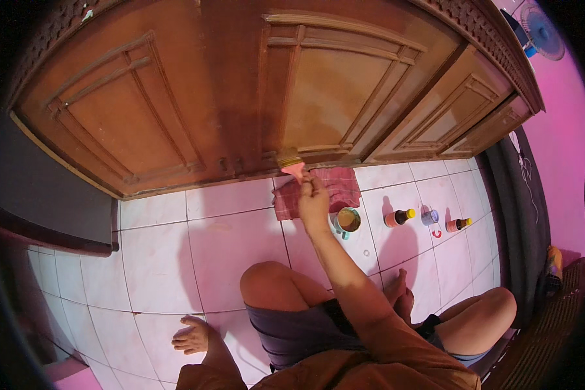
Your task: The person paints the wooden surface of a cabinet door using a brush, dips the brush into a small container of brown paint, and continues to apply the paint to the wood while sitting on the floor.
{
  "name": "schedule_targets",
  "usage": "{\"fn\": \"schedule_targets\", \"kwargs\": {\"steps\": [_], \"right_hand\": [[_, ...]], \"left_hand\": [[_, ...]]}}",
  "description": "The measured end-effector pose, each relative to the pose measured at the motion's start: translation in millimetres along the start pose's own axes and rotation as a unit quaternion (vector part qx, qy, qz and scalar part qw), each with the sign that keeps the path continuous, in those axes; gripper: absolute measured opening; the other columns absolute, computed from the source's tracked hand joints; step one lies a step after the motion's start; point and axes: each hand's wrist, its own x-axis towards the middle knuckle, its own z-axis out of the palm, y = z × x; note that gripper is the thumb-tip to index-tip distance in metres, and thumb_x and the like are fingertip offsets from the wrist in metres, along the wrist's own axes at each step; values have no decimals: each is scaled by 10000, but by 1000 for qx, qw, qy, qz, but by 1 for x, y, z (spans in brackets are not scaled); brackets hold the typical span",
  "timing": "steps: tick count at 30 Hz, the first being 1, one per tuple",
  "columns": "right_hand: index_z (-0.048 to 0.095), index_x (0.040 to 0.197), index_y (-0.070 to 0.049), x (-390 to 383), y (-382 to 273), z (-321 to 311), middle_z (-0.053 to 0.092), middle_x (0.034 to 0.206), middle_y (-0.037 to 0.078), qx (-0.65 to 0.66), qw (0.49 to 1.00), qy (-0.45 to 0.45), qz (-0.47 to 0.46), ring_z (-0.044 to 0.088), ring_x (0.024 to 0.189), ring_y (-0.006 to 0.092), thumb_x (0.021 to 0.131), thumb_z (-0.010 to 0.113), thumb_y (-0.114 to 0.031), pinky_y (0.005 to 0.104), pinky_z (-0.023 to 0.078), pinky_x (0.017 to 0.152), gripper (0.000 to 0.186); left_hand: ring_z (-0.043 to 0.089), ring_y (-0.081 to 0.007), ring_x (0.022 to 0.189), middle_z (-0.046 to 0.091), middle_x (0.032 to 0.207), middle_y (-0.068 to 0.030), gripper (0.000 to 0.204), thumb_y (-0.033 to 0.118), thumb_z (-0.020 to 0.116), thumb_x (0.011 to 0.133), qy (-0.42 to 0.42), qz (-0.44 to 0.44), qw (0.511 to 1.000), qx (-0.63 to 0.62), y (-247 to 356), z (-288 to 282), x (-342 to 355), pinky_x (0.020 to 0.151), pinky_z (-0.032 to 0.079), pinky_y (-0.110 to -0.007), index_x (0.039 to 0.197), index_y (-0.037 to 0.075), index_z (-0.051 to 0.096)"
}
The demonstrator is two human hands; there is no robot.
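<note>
My right hand is closed round the handle of a paintbrush with a pink handle and a wide bristle head. The bristles are at the lower edge of a brown wooden cabinet with carved panel frames; whether they touch it I cannot tell. Below the brush a folded red checked cloth lies on the floor. Beside my right forearm stands a cup with brownish liquid in it. My left hand rests on the floor tiles at the lower left, fingers spread, holding nothing.
To the right of the cup are a dark bottle with a yellow cap, a small bluish jar and a second yellow-capped bottle. A red-and-white ring-shaped piece lies near the jar. A fan is at the upper right.
</note>
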Motion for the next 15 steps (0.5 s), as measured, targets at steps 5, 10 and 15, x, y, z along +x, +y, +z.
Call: {"fn": "schedule_targets", "kwargs": {"steps": [5, 10, 15], "right_hand": [[611, 1132, 45, 9, 5, -12, 661, 787, 153, -12, 998, 54, -17, 608, 697, 240, 999, 468, -220, 374, 481, 656, 330], [619, 1166, 24, -17, -42, 14, 587, 692, 25, 23, 997, -55, 57, 545, 601, 96, 998, 465, -205, 270, 434, 538, 323], [636, 1153, 17, 15, 14, -24, 596, 702, 28, 9, 999, -33, 31, 537, 609, 79, 988, 497, -212, 255, 423, 538, 315]], "left_hand": [[324, -366, 1392, 402, 1457, -217, 801, 615, 350, 929, -9, -3, 1000, 0, 5, -1, -5, 1080, 269, -561, 1377, -47, 405], [309, -361, 1402, 392, 1465, -212, 809, 613, 348, 929, -4, -10, 1000, 9, 2, 0, 5, 1089, 262, -552, 1398, -45, 385], [306, -363, 1403, 391, 1464, -217, 804, 606, 356, 926, 0, 0, 1000, 2, 6, -1, 0, 1084, 267, -553, 1396, -47, 385]]}}
